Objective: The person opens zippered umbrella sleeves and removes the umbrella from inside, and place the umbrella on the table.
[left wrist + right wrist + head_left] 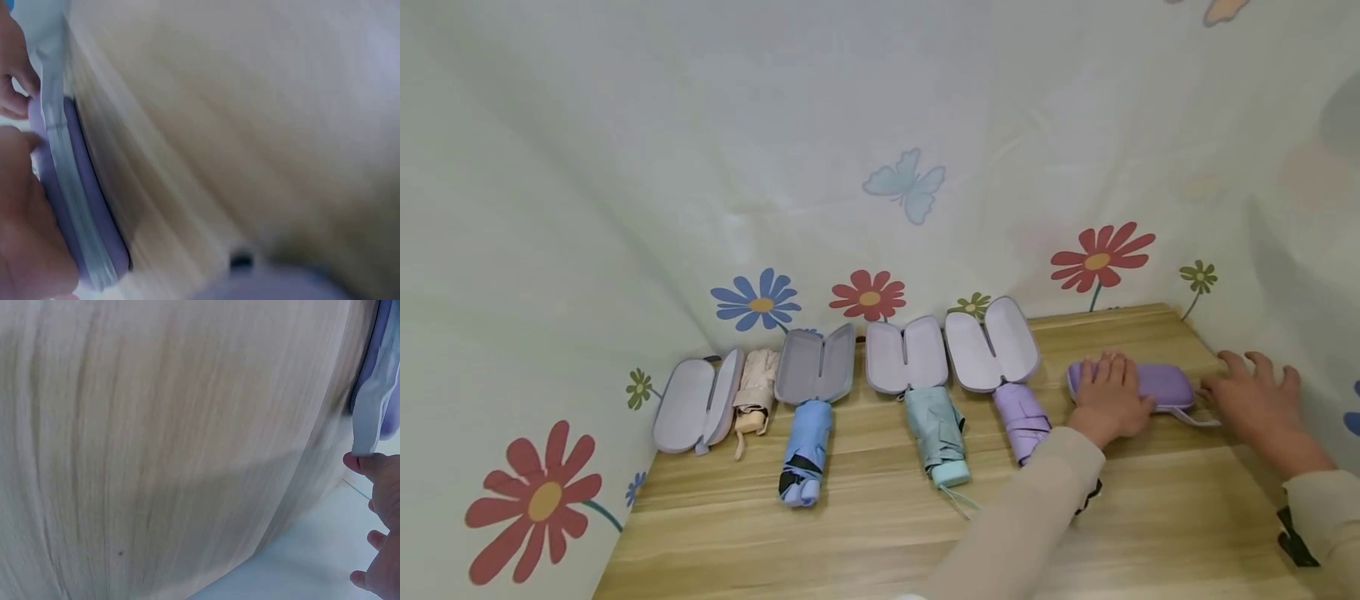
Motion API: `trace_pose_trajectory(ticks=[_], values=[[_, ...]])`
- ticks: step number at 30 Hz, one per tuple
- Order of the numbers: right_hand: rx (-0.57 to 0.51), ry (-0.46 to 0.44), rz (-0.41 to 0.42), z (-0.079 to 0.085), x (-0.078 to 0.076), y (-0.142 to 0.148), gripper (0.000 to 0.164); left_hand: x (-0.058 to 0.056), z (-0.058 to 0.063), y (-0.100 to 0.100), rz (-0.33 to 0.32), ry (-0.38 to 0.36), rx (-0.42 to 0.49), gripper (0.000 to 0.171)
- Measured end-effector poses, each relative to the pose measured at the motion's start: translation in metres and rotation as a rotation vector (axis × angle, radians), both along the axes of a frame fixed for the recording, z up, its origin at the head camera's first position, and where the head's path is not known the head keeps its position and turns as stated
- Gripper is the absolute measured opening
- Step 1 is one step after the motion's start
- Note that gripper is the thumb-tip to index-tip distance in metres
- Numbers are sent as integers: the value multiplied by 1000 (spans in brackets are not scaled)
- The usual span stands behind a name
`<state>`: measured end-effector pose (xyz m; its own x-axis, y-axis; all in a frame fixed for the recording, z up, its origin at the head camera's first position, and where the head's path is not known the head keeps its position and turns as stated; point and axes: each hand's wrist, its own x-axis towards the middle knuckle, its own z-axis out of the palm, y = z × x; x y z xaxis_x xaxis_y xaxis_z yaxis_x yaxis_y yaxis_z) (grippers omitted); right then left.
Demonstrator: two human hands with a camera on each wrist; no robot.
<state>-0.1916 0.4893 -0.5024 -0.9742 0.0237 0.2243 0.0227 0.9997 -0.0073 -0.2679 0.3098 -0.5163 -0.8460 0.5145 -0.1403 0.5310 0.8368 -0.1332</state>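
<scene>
At the right of the table lies a closed purple zip case (1165, 386). My left hand (1108, 398) holds it from above, fingers draped over its top and the thumb against its near side. My right hand (1262, 408) is at the case's right end. In the right wrist view, its thumb and a fingertip pinch the end of a pale grey strap (369, 419), while the other fingers stick out apart. A grey zip band (75, 200) runs along the case's side in the left wrist view. A folded purple umbrella (1021, 417) lies left of the left forearm, which covers part of it.
Open cases with pale linings line the wall: a far-left case (683, 404), a grey case (805, 367), a middle case (906, 354) and a right case (992, 346). Beside them lie a beige umbrella (758, 387), a blue umbrella (808, 446) and a green umbrella (934, 425).
</scene>
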Motion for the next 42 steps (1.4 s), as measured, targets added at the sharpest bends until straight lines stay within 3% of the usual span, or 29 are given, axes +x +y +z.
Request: trace_pose_trajectory(ticks=[5,9,15,21,24,30,32,34,36,42], values=[[27,-24,-18,1,3,3,18,-11,-1,-5,-143,-84,29,69],[66,-29,-8,1,3,3,13,-14,4,-11,-214,-135,53,69],[119,6,97,2,2,-1,13,-15,17,-24,-258,-158,71,63],[111,34,181,2,7,-5,13,-16,24,-24,-280,-209,69,59],[67,34,166,4,8,-8,10,-7,26,-19,-180,-175,35,68],[23,22,138,4,7,-9,10,36,31,8,330,-116,11,95],[21,26,129,4,6,-8,10,49,32,19,434,-88,-8,102],[13,22,120,2,4,-5,9,57,30,28,478,-63,-20,104],[-2,1,114,2,4,-3,9,61,27,33,477,-43,-19,108],[-13,-39,114,0,8,4,10,57,24,24,348,-60,-9,120]])
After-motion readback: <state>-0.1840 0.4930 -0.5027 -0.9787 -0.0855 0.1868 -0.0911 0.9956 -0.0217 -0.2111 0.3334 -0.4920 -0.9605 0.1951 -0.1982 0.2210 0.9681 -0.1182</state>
